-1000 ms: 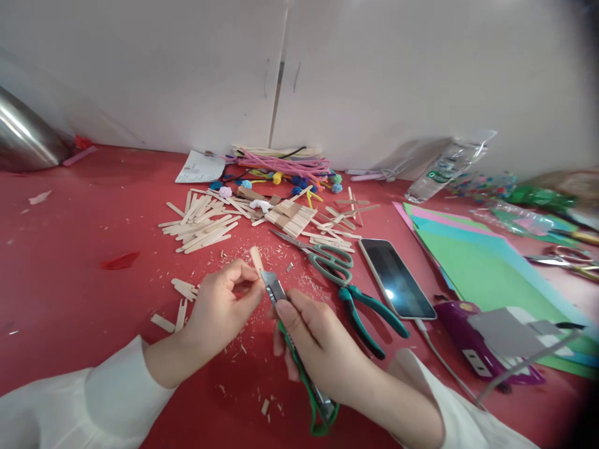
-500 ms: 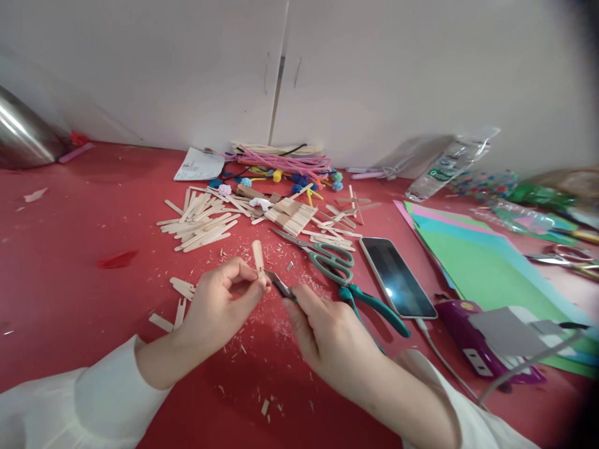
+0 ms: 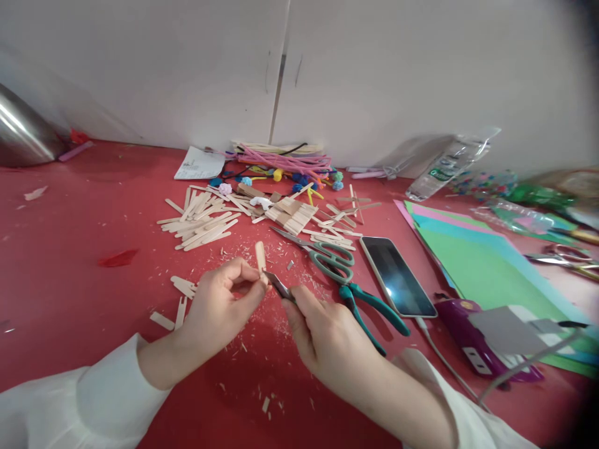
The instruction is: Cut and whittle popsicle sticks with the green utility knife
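Between the thumb and fingers of my left hand (image 3: 229,296) a wooden craft stick (image 3: 261,254) is pinched, its rounded end pointing up and away. My right hand (image 3: 327,333) is wrapped round a utility knife (image 3: 279,287), most of whose handle the fingers hide. The blade touches the stick's edge just above my left thumb. Wood shavings (image 3: 276,321) lie scattered on the red table beneath both hands. Close to my left wrist rest several short cut sticks, one of them a notched stick (image 3: 180,313).
Beyond my hands lie a pile of craft sticks (image 3: 201,221), a bundle of pipe cleaners (image 3: 285,161) and scissors (image 3: 330,262). Teal-handled pliers (image 3: 374,308), a phone (image 3: 397,277) on a cable, a purple power strip (image 3: 461,330) and coloured paper (image 3: 496,268) occupy the right side.
The stick's upper end has tilted slightly to the right, and the knife blade has shifted a little at its edge. Both hands keep their grips.
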The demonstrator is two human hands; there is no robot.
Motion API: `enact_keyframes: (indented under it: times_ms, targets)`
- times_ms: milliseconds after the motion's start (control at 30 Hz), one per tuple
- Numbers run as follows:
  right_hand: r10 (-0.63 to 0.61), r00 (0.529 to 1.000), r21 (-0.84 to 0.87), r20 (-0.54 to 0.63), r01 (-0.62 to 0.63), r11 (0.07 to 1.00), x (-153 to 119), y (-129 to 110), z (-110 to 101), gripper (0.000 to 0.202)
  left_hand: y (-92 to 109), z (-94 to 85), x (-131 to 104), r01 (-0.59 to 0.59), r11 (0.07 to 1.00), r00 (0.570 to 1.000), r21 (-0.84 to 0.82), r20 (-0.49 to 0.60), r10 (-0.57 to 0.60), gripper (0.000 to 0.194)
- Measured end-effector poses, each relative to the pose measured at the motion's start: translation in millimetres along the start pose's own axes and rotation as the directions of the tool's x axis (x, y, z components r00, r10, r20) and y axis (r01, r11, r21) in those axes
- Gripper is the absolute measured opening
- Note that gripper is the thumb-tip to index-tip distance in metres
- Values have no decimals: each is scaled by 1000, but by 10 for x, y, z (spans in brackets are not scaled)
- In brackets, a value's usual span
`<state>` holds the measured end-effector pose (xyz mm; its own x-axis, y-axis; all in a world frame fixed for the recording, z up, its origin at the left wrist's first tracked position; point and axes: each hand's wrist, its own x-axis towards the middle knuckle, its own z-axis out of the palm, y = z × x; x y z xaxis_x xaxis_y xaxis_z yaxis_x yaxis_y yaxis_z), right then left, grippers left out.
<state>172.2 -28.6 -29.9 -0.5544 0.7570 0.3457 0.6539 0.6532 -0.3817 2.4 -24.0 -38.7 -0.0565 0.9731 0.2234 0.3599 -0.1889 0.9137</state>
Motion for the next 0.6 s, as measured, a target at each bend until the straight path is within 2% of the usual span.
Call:
enact_keyframes:
  times_ms: [100,167,333,400,467,533,600]
  targets:
    - [122,988,176,95,-138,975,16,-61,-15,20,-6,16,-7,-20,1000,1000,-15,-21,19,10]
    - [194,963,307,185,-245,920,25,-97,-27,21,-4,23,-10,-24,999,1000,-21,-20,24,10]
    - [266,889,583,373,-448,678,16,-142,-13,27,4,22,-11,-58,998,998,-2,-37,58,12]
    - [273,865,656,421,-498,567,14,-142,2,28,1,19,-1,-67,998,997,18,-46,68,12]
    - [281,851,689,444,-525,500,18,-136,2,28,-2,18,16,-64,998,997,20,-39,65,13]
    - [278,863,682,422,-504,530,25,-125,-16,28,-3,20,34,-50,999,998,13,-37,50,14]
    - [267,894,628,361,-444,639,32,-112,-43,28,-3,22,45,-31,1000,999,7,-37,31,13]
